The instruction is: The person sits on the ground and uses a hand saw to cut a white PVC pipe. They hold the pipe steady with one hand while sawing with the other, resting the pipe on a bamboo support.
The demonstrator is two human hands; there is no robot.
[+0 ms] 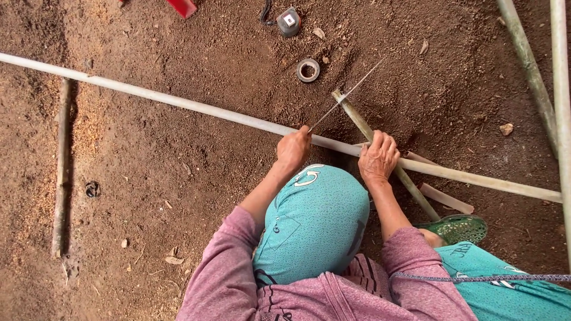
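Note:
My left hand (294, 148) grips the handle of a thin-bladed knife (347, 94) whose blade slants up to the right. The blade rests across the top end of a greenish bamboo stick (355, 116). My right hand (377, 157) presses down on that stick where it crosses a long pale bamboo pole (178, 102) lying on the dirt. My teal-clad knee (315, 220) is raised just below both hands and hides part of the pole.
A roll of tape (308, 70) lies on the soil beyond the stick. A small grey device (289, 21) and a red object (182, 7) are at the top. Two upright poles (529, 65) stand at right. A green sandal (458, 228) and split bamboo pieces (446, 198) sit nearby.

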